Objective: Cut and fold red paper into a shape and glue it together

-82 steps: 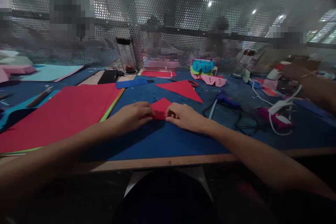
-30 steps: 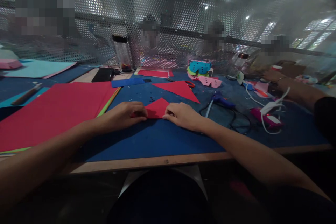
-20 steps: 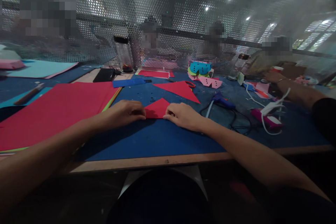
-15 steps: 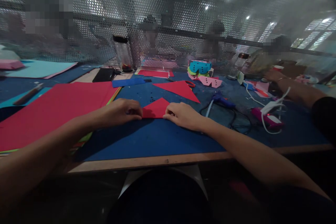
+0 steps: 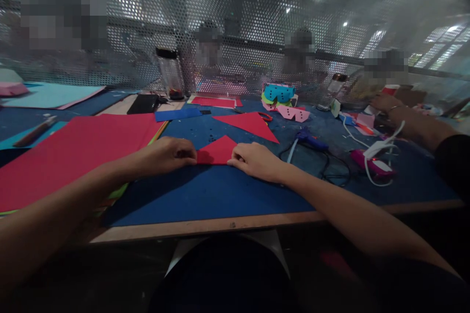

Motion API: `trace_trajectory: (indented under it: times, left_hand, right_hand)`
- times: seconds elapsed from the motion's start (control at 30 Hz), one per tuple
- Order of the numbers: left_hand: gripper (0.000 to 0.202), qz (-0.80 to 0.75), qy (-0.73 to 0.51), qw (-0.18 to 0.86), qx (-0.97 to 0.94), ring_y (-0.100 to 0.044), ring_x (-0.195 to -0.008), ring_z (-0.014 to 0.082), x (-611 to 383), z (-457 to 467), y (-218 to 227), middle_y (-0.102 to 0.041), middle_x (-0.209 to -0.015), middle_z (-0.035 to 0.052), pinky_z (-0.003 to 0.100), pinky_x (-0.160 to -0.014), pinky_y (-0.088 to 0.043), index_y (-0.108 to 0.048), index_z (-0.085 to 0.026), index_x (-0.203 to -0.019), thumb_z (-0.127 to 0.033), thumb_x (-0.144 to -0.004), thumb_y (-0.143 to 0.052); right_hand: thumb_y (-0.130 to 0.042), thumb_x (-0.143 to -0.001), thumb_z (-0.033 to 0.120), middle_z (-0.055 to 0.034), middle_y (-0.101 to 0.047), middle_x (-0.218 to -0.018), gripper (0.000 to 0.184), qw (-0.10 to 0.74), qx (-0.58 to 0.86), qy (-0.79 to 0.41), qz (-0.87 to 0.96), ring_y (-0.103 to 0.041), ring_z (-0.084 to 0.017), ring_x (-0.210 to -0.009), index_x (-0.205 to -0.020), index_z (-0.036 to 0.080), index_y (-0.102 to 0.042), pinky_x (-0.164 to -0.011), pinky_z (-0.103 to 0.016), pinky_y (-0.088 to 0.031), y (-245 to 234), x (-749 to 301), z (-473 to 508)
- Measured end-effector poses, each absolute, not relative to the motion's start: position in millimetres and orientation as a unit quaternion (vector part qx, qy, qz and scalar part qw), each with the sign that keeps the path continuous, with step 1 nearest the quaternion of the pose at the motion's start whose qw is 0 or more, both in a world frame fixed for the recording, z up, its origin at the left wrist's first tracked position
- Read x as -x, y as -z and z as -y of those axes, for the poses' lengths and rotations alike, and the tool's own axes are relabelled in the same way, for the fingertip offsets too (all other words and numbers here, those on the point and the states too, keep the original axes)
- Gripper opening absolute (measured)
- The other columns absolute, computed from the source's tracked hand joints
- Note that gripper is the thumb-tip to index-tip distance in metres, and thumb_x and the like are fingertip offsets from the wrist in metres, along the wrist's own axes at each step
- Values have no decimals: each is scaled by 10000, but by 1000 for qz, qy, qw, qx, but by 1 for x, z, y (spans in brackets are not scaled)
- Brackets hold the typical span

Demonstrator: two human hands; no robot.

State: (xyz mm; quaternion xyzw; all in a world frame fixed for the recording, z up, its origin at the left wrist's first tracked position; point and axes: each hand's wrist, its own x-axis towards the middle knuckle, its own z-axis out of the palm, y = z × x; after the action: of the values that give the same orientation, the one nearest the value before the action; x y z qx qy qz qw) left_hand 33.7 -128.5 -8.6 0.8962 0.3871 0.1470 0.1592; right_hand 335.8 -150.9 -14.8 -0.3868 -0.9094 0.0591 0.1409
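A folded piece of red paper lies on the blue tabletop, its peak pointing away from me and its straight edge towards me. My left hand pinches the left end of that edge. At the right end, my right hand has its fingers curled and closed on the paper. A red paper triangle lies just beyond, partly over scissors with red-orange handles. To the left of my left hand rests a stack of large red sheets.
A blue glue gun with its black cable lies to the right, near a magenta device with a white cord. Pink and blue paper masks, a lidded bottle and a black phone stand or lie farther back. Another person's arm reaches in at right.
My left hand has shifted very slightly left along the paper's edge. My right hand keeps its hold, and the paper stays in nearly the same place.
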Motion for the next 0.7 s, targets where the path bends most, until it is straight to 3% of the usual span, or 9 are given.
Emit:
trace_trajectory:
  times: [0.57,0.7]
  left_hand:
    - [320,-448,-135,196,-862,-636,-726,183,-29,122,11,-753,-849,30,257,-623,-445,-769,-223,-864,-526,-860,-668]
    - [318,-460,-123,204,-856,-620,-711,175,-28,121,11,-741,-836,26,253,-612,-430,-762,-220,-874,-522,-853,-666]
  right_hand:
    - [-583,-1006,550,-30,-701,-835,430,116,465,-55,876,-586,-168,-743,-764,195,-612,-640,-304,-269,11,-335,150]
    - [-613,-994,528,-26,-701,-843,403,115,472,-64,872,-575,-165,-744,-768,194,-616,-643,-300,-271,10,-335,150]
